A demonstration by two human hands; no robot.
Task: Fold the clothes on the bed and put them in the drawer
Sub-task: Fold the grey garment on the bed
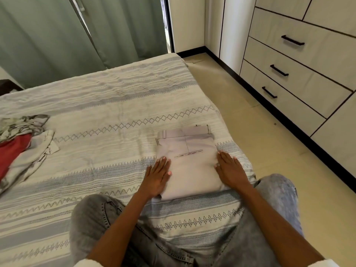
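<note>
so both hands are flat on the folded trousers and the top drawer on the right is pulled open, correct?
Not quite. The left hand and right hand do lie flat on the folded trousers, but the drawers on the right are all closed. The head view shows every drawer front flush, none pulled open.

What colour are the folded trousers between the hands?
Pale grey, nearly lilac, folded trousers; the head view shows them best.
</note>
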